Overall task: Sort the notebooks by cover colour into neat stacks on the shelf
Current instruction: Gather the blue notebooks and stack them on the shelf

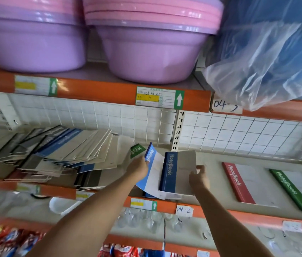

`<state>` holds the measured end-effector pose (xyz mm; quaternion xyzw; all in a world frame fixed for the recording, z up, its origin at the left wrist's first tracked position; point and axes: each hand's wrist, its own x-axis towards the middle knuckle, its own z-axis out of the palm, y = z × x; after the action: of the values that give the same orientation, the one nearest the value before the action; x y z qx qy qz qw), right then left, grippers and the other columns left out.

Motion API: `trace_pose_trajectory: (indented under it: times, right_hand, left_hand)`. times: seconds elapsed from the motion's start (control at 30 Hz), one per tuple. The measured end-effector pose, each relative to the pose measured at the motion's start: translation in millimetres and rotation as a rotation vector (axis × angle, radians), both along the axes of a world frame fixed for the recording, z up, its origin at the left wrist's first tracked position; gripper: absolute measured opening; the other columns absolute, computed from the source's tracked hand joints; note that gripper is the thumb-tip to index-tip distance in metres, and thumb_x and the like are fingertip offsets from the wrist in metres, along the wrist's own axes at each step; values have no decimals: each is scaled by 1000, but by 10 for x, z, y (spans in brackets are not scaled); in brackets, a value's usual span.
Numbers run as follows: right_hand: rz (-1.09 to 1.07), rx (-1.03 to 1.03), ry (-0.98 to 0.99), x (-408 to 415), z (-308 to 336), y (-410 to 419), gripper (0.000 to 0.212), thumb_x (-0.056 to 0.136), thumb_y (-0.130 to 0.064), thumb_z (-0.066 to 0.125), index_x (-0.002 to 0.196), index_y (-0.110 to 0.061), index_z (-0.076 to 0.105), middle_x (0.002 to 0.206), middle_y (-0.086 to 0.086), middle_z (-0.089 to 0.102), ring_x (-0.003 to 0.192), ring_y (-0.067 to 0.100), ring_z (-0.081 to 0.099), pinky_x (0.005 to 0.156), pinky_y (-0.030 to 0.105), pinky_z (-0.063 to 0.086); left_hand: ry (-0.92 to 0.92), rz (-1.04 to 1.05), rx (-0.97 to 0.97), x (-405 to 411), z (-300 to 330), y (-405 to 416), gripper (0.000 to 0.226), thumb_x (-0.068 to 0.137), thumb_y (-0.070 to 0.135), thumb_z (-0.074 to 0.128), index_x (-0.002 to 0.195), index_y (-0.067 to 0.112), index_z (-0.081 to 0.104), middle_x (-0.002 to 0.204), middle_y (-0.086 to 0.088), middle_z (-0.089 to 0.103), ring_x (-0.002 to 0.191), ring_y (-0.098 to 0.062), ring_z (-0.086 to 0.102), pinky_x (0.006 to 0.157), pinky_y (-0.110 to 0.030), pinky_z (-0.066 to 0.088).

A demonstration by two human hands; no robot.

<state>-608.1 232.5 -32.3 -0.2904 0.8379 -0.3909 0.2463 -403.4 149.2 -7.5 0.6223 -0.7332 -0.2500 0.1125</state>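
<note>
On the middle shelf (211, 158) with the orange front edge, a person sorts thin paper notebooks. The left hand (139, 166) pinches a light blue notebook (151, 171) near its top corner, with the fingers curled round its edge. This book bends and droops, so it is soft and floppy. It hangs partly over the dark blue stack. The right hand (199, 178) grips the grey cover of the dark blue notebook (179, 173) on top of that stack, at its right edge, fingers curled on it.

To the left lies a messy pile of mixed notebooks (57, 154), fanned out and sliding over each other. A green notebook (137, 150) peeks out just behind the left hand. Well to the right, a red-spined notebook stack (239, 183) and a green-spined notebook stack (293, 190) lie flat, side by side but apart.

I think the books are light and a bit slippery, because the loose ones have spread out. A single one will flop if held by a corner. It looks best to hold it by the stiff coloured spine, or flat with fingers under and thumb on top. A whole stack should be squared by pressing both long sides.

Above sit purple plastic basins (146, 52) and a blue plastic bag (269, 62).
</note>
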Motion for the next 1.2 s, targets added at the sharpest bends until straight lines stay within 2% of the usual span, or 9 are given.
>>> trace_pose_trajectory:
  times: [0.07,0.17,0.3,0.4,0.57,0.77,0.9,1.07,1.2]
  right_hand:
    - [19,-7,-43,91,7,1,29,92,-7,44,118,-19,39,93,13,60,86,37,63,82,50,56]
    - [47,-2,-67,151,-43,-33,28,94,-6,42,115,-22,31,91,15,60,89,41,63,85,56,54]
    - [21,-78,-158,176,-104,-13,25,96,-8,42,118,-19,36,83,8,56,83,36,61,84,54,55]
    - [-105,-167,-230,167,-96,50,22,96,-11,46,114,-20,39,95,11,58,84,32,60,84,51,56]
    - [-186,-290,-382,165,-10,286,20,90,-20,65,107,-13,56,97,10,65,82,25,63,69,40,58]
    - [-304,-289,-308,145,89,619,15,94,-19,53,107,-17,48,91,4,59,88,27,61,83,52,56]
    - [-482,-305,-309,253,51,907,20,90,-16,53,109,-21,48,94,2,59,90,25,61,86,51,56]
    - [-671,-350,-252,330,23,1272,20,83,-12,53,98,-25,50,100,6,64,94,29,64,86,51,57]
    - [-781,-354,-186,306,92,1650,24,83,-12,51,104,-23,52,102,6,65,92,27,63,85,47,57]
  left_hand:
    - [73,-9,36,31,44,-10,35,107,29,34,135,9,43,124,-16,56,106,-29,57,76,-33,43]
    - [88,5,33,87,71,38,33,108,24,33,136,8,39,123,-18,56,99,-28,57,71,-31,38]
    - [138,46,-25,76,-66,43,34,106,16,36,139,8,38,126,-18,56,103,-31,58,73,-32,41]
    - [210,102,-27,22,-146,99,37,106,17,36,143,11,37,128,-19,57,108,-35,58,76,-34,41]
    - [311,51,-32,-99,-203,-50,26,100,25,51,118,7,56,114,-17,65,94,-32,62,74,-35,48]
    - [390,-178,-7,-365,-129,-94,27,98,19,56,122,7,59,115,-14,66,94,-30,61,69,-28,39]
    - [435,-317,30,-499,-167,0,27,96,22,61,119,8,61,114,-14,67,100,-34,62,78,-35,47]
    - [397,-403,59,-710,-184,272,33,96,28,60,119,4,62,117,-18,66,105,-36,61,76,-33,45]
    - [395,-473,80,-996,-131,575,35,95,27,60,118,0,62,117,-22,65,105,-38,62,75,-33,45]
